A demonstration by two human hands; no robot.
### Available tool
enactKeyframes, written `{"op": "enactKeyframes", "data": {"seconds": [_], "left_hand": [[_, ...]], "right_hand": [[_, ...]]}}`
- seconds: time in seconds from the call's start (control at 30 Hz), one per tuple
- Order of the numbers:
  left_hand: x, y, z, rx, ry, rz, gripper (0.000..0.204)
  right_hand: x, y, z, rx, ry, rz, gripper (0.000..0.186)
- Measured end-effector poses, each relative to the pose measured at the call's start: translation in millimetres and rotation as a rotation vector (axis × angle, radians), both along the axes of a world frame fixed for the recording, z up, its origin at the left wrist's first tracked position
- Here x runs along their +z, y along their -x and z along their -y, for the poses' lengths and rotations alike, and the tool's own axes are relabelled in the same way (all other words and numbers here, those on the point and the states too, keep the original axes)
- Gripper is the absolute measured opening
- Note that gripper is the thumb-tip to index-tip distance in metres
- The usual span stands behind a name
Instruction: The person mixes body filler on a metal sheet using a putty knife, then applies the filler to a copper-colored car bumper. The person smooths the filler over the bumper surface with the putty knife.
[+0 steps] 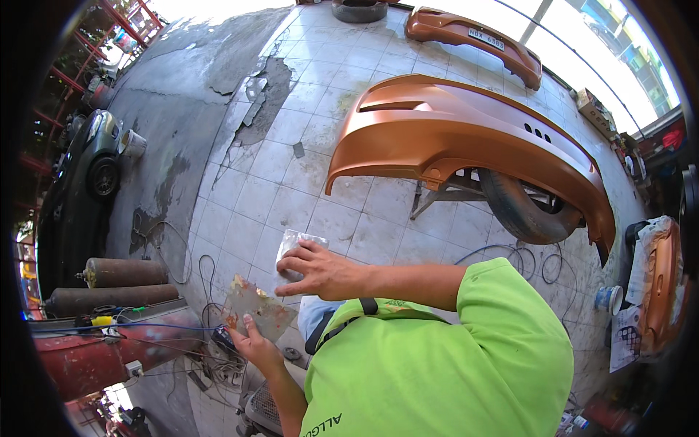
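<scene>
My left hand (pixel 260 348) grips a thin flat board (pixel 269 315) by its lower edge, thumb lying on its face. The board is grey, smeared with orange-red and yellowish stains. Just above and to the right, my right hand (pixel 320 271) has its fingers over a small silver-grey flat piece (pixel 289 240); its exact kind I cannot make out. The piece and the board are apart. Ahead on the right, a copper-orange car bumper (pixel 451 135) is raised off the tiles on a stand (pixel 437 198), with a black tyre (pixel 520 207) beneath it.
Another orange bumper (pixel 473 40) lies farther back. Gas cylinders (pixel 124 272) rest by a red beam (pixel 124 346) at left, with cables and hoses around. A dark car (pixel 84 175) stands far left. A white-blue bucket (pixel 608 299) and an orange panel (pixel 659 284) are at right.
</scene>
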State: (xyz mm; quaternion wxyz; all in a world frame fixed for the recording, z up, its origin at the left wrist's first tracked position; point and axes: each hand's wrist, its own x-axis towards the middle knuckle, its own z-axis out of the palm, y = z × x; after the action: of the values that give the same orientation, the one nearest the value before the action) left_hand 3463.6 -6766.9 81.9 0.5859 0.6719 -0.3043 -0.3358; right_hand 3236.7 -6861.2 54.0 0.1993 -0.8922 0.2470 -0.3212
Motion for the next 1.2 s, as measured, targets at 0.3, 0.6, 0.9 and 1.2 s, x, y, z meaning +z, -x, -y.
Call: {"op": "enactKeyframes", "data": {"seconds": [0.3, 0.6, 0.9, 1.2], "left_hand": [[-7, -89, 245, -0.109, 0.019, 0.25, 0.044], [14, -86, 517, -0.499, 0.094, 0.291, 0.033], [-1, -17, 698, -0.856, 0.149, 0.252, 0.035], [10, 8, 901, -0.808, 0.217, 0.178, 0.048]], "right_hand": [[-17, -63, 198, -0.01, -0.05, 0.08, 0.055], [-32, -91, 349, -0.404, -0.127, 0.044, 0.052], [-37, -58, 497, -0.747, -0.123, 0.128, 0.048], [22, -32, 686, -0.655, 0.001, 0.483, 0.049]]}}
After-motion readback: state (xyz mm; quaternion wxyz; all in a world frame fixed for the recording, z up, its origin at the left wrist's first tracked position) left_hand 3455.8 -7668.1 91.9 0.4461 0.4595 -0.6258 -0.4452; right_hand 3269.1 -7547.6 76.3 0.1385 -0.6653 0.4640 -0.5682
